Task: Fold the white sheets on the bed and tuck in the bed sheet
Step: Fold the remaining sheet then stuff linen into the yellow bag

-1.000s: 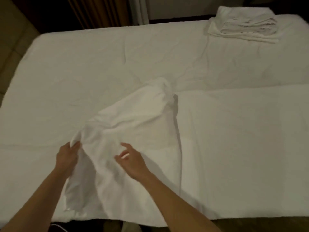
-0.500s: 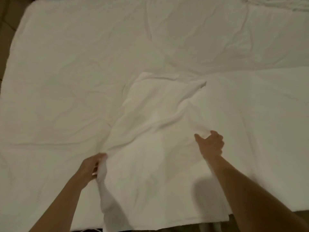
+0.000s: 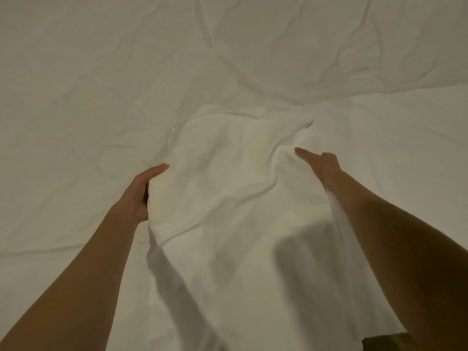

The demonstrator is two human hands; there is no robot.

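A rumpled white cotton sheet [image 3: 235, 198] lies on the wrinkled white bed sheet [image 3: 88, 97] covering the bed, its long axis running from the near edge away towards the middle. The left hand [image 3: 141, 191] grips the sheet's left edge, thumb on top and fingers curled under the cloth. The right hand [image 3: 321, 165] pinches the right edge, forefinger stretched forward and resting on a bunched fold.

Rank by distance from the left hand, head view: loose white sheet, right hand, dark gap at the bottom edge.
1. loose white sheet, gripped by the left hand.
2. right hand, across the sheet.
3. dark gap, bottom right corner.
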